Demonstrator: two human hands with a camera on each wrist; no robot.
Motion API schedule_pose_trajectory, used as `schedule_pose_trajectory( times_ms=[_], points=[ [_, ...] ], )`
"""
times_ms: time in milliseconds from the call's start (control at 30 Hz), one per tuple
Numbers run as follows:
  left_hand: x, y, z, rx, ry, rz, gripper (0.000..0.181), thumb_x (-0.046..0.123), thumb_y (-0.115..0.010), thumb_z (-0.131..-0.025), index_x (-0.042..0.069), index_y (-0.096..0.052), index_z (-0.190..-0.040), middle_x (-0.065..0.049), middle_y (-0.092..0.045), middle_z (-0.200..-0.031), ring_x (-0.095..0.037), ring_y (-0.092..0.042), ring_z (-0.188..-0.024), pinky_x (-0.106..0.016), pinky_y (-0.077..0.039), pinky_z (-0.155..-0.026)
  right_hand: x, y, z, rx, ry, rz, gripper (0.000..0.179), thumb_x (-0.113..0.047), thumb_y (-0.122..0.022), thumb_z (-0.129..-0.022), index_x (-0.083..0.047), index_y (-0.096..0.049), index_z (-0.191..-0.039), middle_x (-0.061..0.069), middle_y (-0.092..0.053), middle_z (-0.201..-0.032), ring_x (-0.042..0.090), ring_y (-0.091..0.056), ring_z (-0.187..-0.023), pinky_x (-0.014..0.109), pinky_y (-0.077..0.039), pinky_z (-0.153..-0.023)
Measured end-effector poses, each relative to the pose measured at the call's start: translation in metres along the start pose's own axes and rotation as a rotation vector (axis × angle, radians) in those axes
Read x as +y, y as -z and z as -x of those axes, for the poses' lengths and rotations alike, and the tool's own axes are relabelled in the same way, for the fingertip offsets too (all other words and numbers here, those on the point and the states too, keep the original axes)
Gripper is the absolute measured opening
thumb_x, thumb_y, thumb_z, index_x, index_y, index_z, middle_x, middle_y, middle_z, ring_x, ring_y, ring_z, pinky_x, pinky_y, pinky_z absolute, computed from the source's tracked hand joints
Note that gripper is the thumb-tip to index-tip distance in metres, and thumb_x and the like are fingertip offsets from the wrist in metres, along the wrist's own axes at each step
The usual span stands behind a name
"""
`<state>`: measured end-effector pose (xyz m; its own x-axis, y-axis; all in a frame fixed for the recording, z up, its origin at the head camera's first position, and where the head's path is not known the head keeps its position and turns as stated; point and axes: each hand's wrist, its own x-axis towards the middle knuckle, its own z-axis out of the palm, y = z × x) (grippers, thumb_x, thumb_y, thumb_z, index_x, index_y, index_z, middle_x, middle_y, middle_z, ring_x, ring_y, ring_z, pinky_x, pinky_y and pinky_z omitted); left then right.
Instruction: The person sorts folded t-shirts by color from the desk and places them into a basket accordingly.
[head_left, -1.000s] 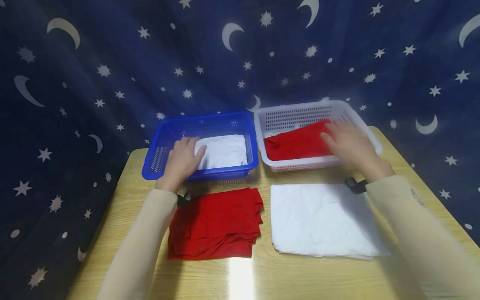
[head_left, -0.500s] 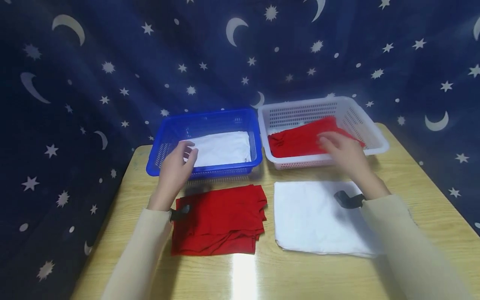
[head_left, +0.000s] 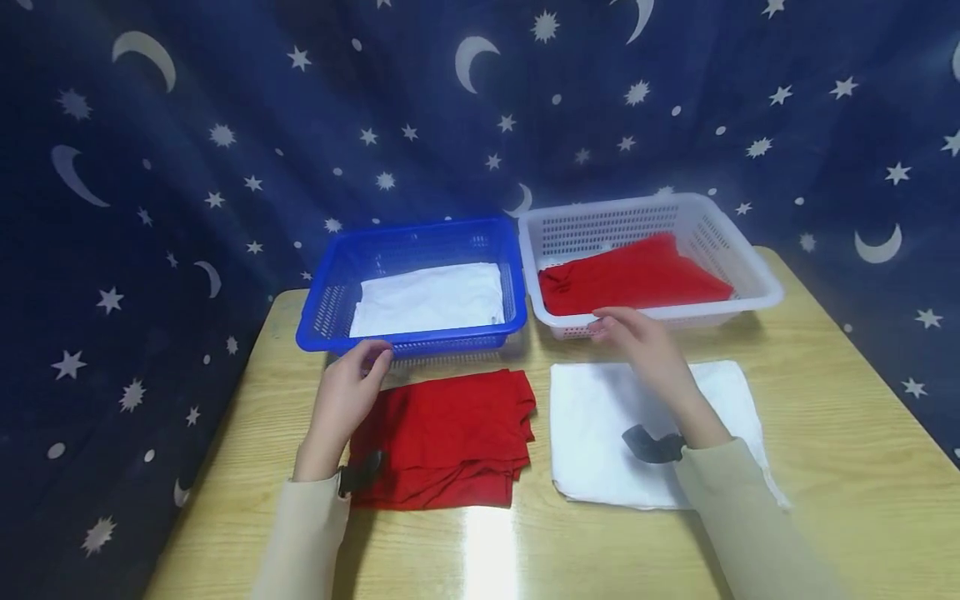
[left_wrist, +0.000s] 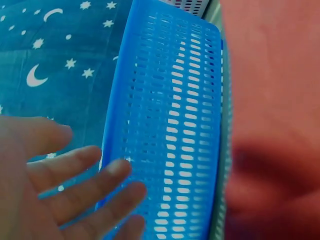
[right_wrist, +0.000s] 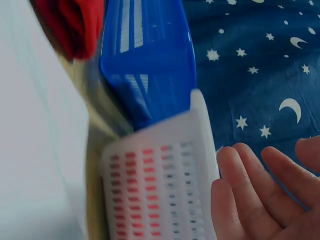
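Both hands hold nothing. My left hand (head_left: 347, 392) is above the table in front of the blue basket (head_left: 311, 335), near the left end of a folded red cloth (head_left: 457, 433). Its fingers are relaxed and apart in the left wrist view. A folded white cloth (head_left: 435, 296) lies inside the blue basket. My right hand (head_left: 645, 354) hovers by the front rim of the white basket (head_left: 761, 292), over a second folded white cloth (head_left: 592, 450). In the right wrist view its fingers (right_wrist: 270, 192) are loosely extended. Another red cloth (head_left: 637, 275) lies in the white basket.
The two baskets stand side by side at the back of the wooden table (head_left: 840, 433). Behind them hangs a dark blue curtain (head_left: 420, 108) with moons and stars, which also runs along the left. Each wrist wears a dark strap.
Both hands have drawn back out of the baskets toward the front of the table. The right hand has also moved left. The red and white cloths stay in the baskets.
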<state>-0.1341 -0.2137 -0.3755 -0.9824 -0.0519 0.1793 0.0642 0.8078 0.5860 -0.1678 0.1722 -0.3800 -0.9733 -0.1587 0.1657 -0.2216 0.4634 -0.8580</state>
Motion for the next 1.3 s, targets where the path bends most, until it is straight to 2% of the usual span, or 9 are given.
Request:
schedule_pose_trajectory(
  times_ms=[200,300,367,600,767,933,1067,1167,1300],
  points=[
    [-0.015,-0.002,0.016,-0.098,0.079,0.026,0.038,0.031,-0.049,-0.091,0.009,-0.052,-0.12,-0.011,-0.054,-0.116,-0.027,-0.052,-0.103,-0.044,-0.043,-0.084,0.004,-0.02,0.005,-0.055,0.024,-0.134,0.036,-0.026,-0.048,-0.092,-0.007,-0.051,-0.122,0.011,-0.061,-0.108,0.026,-0.061,-0.092,0.036,-0.049,-0.079],
    [-0.017,-0.004,0.019,-0.143,0.106,0.053,0.045,0.033,-0.05,-0.09,0.008,-0.046,-0.127,-0.012,-0.048,-0.124,-0.031,-0.048,-0.109,-0.047,-0.041,-0.088,-0.006,-0.023,0.012,-0.068,0.008,-0.198,0.035,-0.02,-0.047,-0.093,-0.001,-0.049,-0.122,0.017,-0.059,-0.109,0.031,-0.06,-0.092,0.038,-0.049,-0.078],
    [-0.017,-0.005,0.022,-0.163,0.127,0.065,0.048,0.034,-0.05,-0.09,0.009,-0.043,-0.129,-0.013,-0.045,-0.127,-0.032,-0.046,-0.111,-0.047,-0.039,-0.09,-0.004,-0.026,0.016,-0.073,-0.005,-0.253,0.035,-0.017,-0.047,-0.093,0.002,-0.048,-0.123,0.021,-0.058,-0.11,0.031,-0.06,-0.091,0.039,-0.048,-0.079],
    [-0.022,0.001,0.032,-0.156,0.16,0.072,0.055,0.04,-0.048,-0.089,0.006,-0.039,-0.132,-0.016,-0.04,-0.132,-0.035,-0.041,-0.117,-0.05,-0.033,-0.094,0.007,-0.045,0.012,-0.11,-0.032,-0.369,0.033,-0.018,-0.047,-0.093,0.002,-0.049,-0.12,0.021,-0.058,-0.109,0.029,-0.061,-0.09,0.037,-0.049,-0.078],
    [-0.033,0.002,0.038,-0.171,0.227,0.093,0.06,0.042,-0.05,-0.088,0.006,-0.037,-0.134,-0.019,-0.034,-0.135,-0.038,-0.033,-0.121,-0.053,-0.03,-0.096,0.009,-0.057,0.011,-0.181,-0.05,-0.423,0.034,-0.016,-0.046,-0.093,0.003,-0.046,-0.121,0.024,-0.056,-0.11,0.034,-0.06,-0.092,0.039,-0.05,-0.075],
    [-0.042,0.002,0.045,-0.231,0.326,0.105,0.065,0.044,-0.048,-0.088,0.003,-0.031,-0.135,-0.025,-0.032,-0.133,-0.04,-0.04,-0.117,-0.052,-0.031,-0.095,0.013,-0.069,0.013,-0.3,-0.182,-0.407,0.041,-0.013,-0.046,-0.093,0.003,-0.037,-0.13,0.026,-0.052,-0.117,0.035,-0.058,-0.095,0.039,-0.05,-0.075],
    [-0.046,0.003,0.05,-0.256,0.4,0.083,0.071,0.051,-0.042,-0.088,0.002,-0.027,-0.136,-0.027,-0.037,-0.13,-0.039,-0.041,-0.116,-0.053,-0.031,-0.094,0.012,-0.08,0.016,-0.364,-0.267,-0.358,0.048,-0.017,-0.048,-0.092,0.003,-0.032,-0.133,0.025,-0.049,-0.121,0.032,-0.059,-0.095,0.037,-0.051,-0.075],
    [-0.047,0.005,0.052,-0.279,0.452,0.054,0.075,0.056,-0.039,-0.087,0.002,-0.024,-0.138,-0.027,-0.041,-0.128,-0.04,-0.041,-0.115,-0.053,-0.032,-0.092,0.009,-0.088,0.02,-0.379,-0.288,-0.334,0.053,-0.022,-0.049,-0.092,0.004,-0.031,-0.134,0.023,-0.05,-0.121,0.03,-0.059,-0.092,0.036,-0.05,-0.076],
    [-0.05,0.005,0.053,-0.301,0.462,0.026,0.078,0.057,-0.039,-0.086,0.0,-0.025,-0.137,-0.029,-0.043,-0.126,-0.041,-0.042,-0.113,-0.053,-0.033,-0.091,0.004,-0.097,0.024,-0.366,-0.296,-0.304,0.055,-0.026,-0.053,-0.09,0.002,-0.035,-0.133,0.019,-0.052,-0.118,0.026,-0.06,-0.09,0.037,-0.049,-0.077]
  ],
)
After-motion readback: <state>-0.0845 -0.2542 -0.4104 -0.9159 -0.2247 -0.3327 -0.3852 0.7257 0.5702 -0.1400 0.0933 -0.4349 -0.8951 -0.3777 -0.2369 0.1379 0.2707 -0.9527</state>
